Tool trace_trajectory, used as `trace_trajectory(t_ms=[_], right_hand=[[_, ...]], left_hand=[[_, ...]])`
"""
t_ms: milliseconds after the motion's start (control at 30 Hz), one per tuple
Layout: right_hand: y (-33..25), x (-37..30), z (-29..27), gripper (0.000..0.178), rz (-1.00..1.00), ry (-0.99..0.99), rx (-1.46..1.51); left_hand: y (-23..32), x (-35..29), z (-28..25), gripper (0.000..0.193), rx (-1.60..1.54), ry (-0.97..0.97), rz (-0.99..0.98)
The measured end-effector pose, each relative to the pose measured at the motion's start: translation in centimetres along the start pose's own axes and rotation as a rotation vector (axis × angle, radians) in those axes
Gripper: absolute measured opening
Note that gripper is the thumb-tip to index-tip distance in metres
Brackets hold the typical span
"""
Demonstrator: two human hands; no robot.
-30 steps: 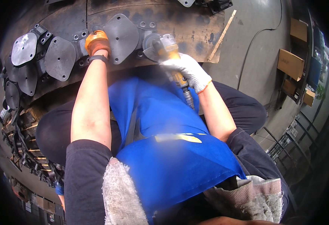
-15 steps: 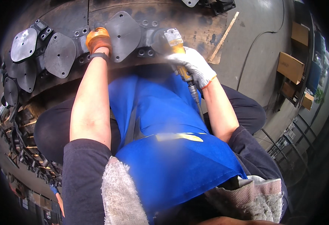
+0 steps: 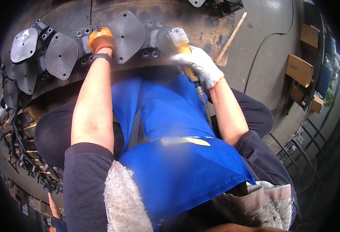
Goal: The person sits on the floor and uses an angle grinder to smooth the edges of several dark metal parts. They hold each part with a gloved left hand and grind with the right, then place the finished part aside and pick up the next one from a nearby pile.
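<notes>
My right hand (image 3: 201, 65), in a white knit glove, is wrapped round a yellow air grinder (image 3: 184, 47) with a silver head; a hose runs from its lower end toward my lap. At the head is a round dark disc shape, blurred. My left hand (image 3: 101, 40), in an orange-coated glove, is closed over a dark metal link in the row, between two plates; its fingertips are hidden. Right beside it stands a large dark diamond-shaped plate (image 3: 127, 37) with holes. To its left is another such plate (image 3: 60, 56), with bolt-hole lugs (image 3: 83, 32) between.
The row stands along the front of a worn wooden table (image 3: 201, 17) and bends toward me at left, with a shinier plate (image 3: 24, 45). A wooden strip (image 3: 232, 37) lies at the table's right end. Cardboard boxes (image 3: 299, 70) stand far right. A co-worker's arm (image 3: 53, 205) shows lower left.
My hands and the grinder have barely moved. At the lower left, the co-worker's arm has shifted, and more of a dark sleeve shows.
</notes>
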State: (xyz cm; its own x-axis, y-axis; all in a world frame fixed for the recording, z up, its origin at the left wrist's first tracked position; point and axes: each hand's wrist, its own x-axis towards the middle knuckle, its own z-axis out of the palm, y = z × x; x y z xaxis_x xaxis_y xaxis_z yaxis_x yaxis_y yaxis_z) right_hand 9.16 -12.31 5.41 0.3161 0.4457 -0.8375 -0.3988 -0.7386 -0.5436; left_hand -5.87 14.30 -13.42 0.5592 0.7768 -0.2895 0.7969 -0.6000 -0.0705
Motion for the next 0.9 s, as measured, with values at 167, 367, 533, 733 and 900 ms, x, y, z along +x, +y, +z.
trace_trajectory(t_ms=[167,367,533,733,900], right_hand=[[-0.2,-0.5,0.6,0.025,-0.011,-0.044,-0.004],[1.1,-0.7,0.0,0.029,-0.004,0.003,0.029],[0.8,0.3,0.0,0.029,-0.059,-0.035,0.034],[0.2,-0.2,0.7,0.027,-0.046,-0.069,-0.005],[0.4,-0.5,0.7,0.026,-0.08,-0.046,0.004]], left_hand=[[-0.8,0.7,2.8,0.025,-0.071,0.025,-0.048],[-0.5,1.0,2.4,0.027,-0.106,0.013,-0.061],[-0.2,0.4,0.8,0.023,-0.027,0.004,-0.009],[-0.1,0.1,-0.4,0.021,0.014,-0.01,-0.011],[0.0,-0.2,-0.9,0.02,0.048,-0.03,0.026]])
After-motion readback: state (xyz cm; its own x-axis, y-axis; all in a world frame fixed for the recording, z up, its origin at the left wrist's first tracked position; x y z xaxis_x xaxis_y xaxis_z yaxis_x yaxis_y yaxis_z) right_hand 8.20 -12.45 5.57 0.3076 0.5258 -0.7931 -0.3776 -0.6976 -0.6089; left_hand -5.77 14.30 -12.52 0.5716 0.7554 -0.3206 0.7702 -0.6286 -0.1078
